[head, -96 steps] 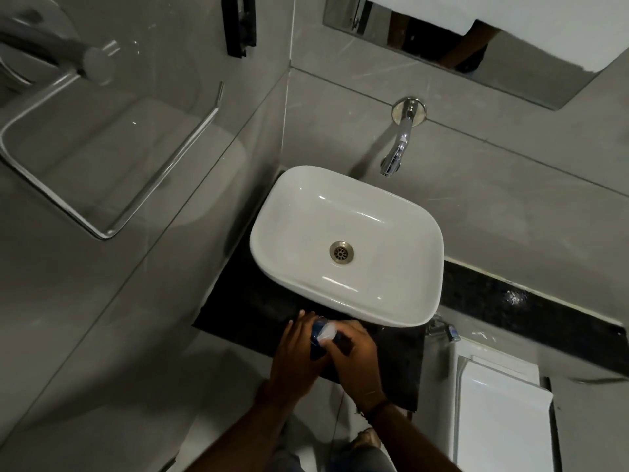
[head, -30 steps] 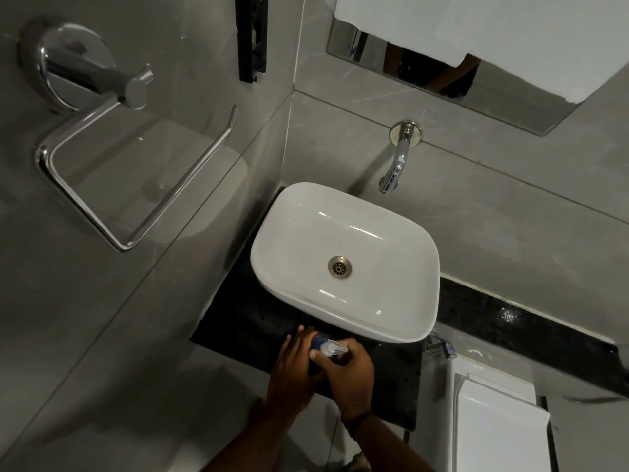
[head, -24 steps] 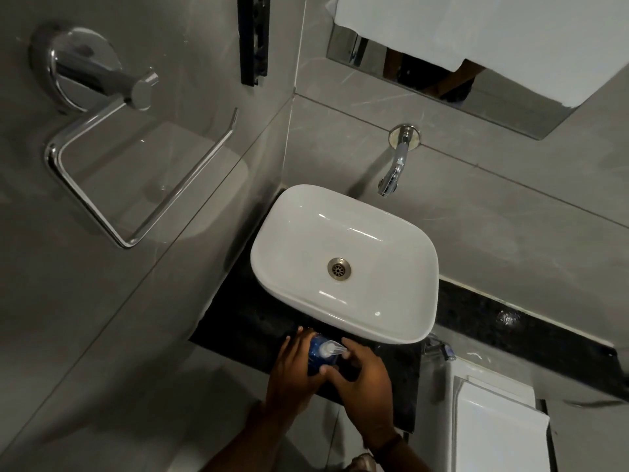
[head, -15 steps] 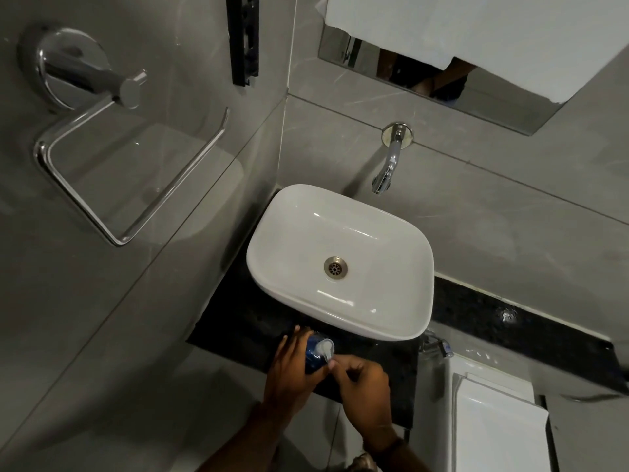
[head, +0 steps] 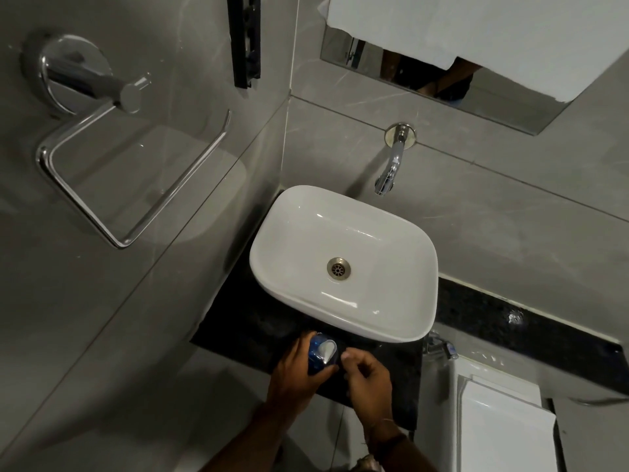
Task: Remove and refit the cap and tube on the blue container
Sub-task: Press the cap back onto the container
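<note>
While the left hand [head: 295, 364] wraps around the blue container [head: 318, 352] low in the frame, its fingers curl over the far side and its thumb presses the near side, so the body is mostly hidden. The container stands on the black bench [head: 245, 321], just in front of the near rim of the white sink [head: 343, 260], a little left of the frame's centre line. On its top sits a pale cap [head: 327, 349], lit and tilted toward the right; whether it is fully seated I cannot tell. No tube can be made out.

The right hand [head: 367, 374] is just right of the container, fingers curled loosely inward with the thumb and forefinger tips close to the cap's right edge. Whether they touch the cap, or pinch anything, cannot be told. A thin band circles the right wrist, lower down.

Above the sink, a chrome tap [head: 391, 165] comes out of the grey tiled wall and points down toward the basin, whose drain [head: 338, 267] sits mid-bowl. At the upper left of the frame a chrome holder [head: 129, 172] juts from the side wall. At the top right a mirror [head: 476, 93] is partly covered by a white cloth [head: 476, 32]. At the lower right stands a white cistern [head: 503, 427].
</note>
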Action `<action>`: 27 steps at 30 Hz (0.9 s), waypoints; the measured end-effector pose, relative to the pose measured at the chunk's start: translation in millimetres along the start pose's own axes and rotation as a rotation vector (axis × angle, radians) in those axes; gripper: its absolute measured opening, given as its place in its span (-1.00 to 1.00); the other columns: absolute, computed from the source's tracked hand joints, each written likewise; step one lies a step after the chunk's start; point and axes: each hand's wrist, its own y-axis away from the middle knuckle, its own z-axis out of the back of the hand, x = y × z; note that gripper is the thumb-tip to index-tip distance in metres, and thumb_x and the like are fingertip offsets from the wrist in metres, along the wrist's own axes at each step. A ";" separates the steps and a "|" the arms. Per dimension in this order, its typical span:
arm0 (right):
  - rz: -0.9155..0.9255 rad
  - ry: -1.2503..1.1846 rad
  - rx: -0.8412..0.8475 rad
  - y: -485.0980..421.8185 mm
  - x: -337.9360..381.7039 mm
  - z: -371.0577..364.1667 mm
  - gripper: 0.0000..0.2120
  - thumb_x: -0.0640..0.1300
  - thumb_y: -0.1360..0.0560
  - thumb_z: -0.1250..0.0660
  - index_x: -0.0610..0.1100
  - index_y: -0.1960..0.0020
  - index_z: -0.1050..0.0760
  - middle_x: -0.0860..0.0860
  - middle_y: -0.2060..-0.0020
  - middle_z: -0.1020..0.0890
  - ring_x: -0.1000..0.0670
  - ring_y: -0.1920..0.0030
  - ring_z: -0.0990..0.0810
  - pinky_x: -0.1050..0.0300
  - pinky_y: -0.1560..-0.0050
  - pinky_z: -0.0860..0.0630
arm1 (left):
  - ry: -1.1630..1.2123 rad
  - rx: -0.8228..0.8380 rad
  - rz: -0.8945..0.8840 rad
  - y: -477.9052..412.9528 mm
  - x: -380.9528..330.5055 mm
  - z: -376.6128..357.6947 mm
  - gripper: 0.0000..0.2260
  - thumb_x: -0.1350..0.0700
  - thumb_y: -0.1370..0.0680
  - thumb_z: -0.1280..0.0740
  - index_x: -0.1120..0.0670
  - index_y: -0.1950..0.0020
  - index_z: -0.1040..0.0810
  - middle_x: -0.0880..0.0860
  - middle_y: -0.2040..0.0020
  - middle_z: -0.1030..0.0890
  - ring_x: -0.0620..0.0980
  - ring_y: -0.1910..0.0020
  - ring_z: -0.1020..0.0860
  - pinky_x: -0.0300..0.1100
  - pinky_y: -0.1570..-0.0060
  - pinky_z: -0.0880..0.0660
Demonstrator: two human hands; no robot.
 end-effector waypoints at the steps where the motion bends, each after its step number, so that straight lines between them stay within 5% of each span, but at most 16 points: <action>1: -0.064 -0.037 0.011 -5.0 -1.4 -0.3 -0.85 -0.22 -0.61 -0.40 -0.16 -0.14 -0.69 -0.16 -0.06 -0.76 -0.25 -0.11 -0.73 -0.23 -0.19 -0.67 | 0.019 0.008 0.002 0.7 -1.0 0.2 -0.26 -0.37 -0.40 -0.40 -0.10 -0.49 -0.31 -0.04 -0.39 -0.51 -0.01 -0.34 -0.51 -0.11 -0.28 -0.47; 4: -0.265 -0.178 0.146 -15.3 -1.7 -5.3 -0.76 -0.18 -0.69 -0.26 -0.13 -0.34 -0.53 -0.22 -0.21 -0.67 -0.27 -0.10 -0.69 -0.04 0.04 -0.60 | 0.062 0.013 -0.007 1.7 -1.9 1.3 -0.29 -0.28 -0.42 -0.46 -0.09 -0.49 -0.31 -0.05 -0.35 -0.52 -0.02 -0.29 -0.54 -0.04 -0.26 -0.50; 7: -0.299 -0.202 0.181 -23.1 -11.2 -14.5 -0.68 -0.22 -0.69 -0.26 -0.25 -0.42 -0.52 -0.32 -0.31 -0.64 -0.39 -0.31 -0.63 -0.13 -0.15 -0.60 | 0.095 0.022 -0.014 2.4 -3.7 2.1 -0.31 -0.24 -0.44 -0.45 -0.12 -0.50 -0.29 -0.06 -0.36 -0.51 -0.02 -0.30 -0.53 -0.02 -0.27 -0.49; 11: -0.233 -0.200 0.138 -26.7 -19.4 -30.0 -0.68 -0.31 -0.63 -0.34 -0.35 -0.37 -0.55 -0.36 -0.29 -0.64 -0.38 -0.33 -0.61 -0.27 -0.35 -0.58 | 0.132 0.028 -0.004 2.1 -4.4 11.4 -0.36 -0.26 -0.47 -0.41 -0.20 -0.48 -0.24 -0.14 -0.33 -0.49 -0.06 -0.29 -0.52 -0.05 -0.28 -0.48; 19: -0.160 -0.175 0.226 -27.9 12.2 -115.0 -0.73 -0.29 -0.58 -0.43 -0.32 -0.27 -0.63 -0.32 -0.20 -0.70 -0.34 -0.27 -0.67 -0.34 -0.35 -0.58 | 0.191 -0.184 0.113 -13.7 23.2 79.2 -0.31 -0.07 -0.42 -0.51 -0.12 -0.49 -0.32 -0.13 -0.31 -0.51 -0.08 -0.30 -0.52 -0.11 -0.27 -0.49; 27: -0.174 -0.160 0.275 -25.7 39.1 -195.8 -0.67 -0.29 -0.58 -0.44 -0.32 -0.32 -0.60 -0.34 -0.24 -0.68 -0.31 -0.27 -0.67 -0.24 -0.40 -0.57 | 0.165 -0.262 0.208 -39.4 55.9 135.6 -0.26 0.06 -0.42 -0.52 0.02 -0.54 -0.30 0.10 -0.43 -0.50 0.04 -0.37 -0.49 0.04 -0.35 -0.47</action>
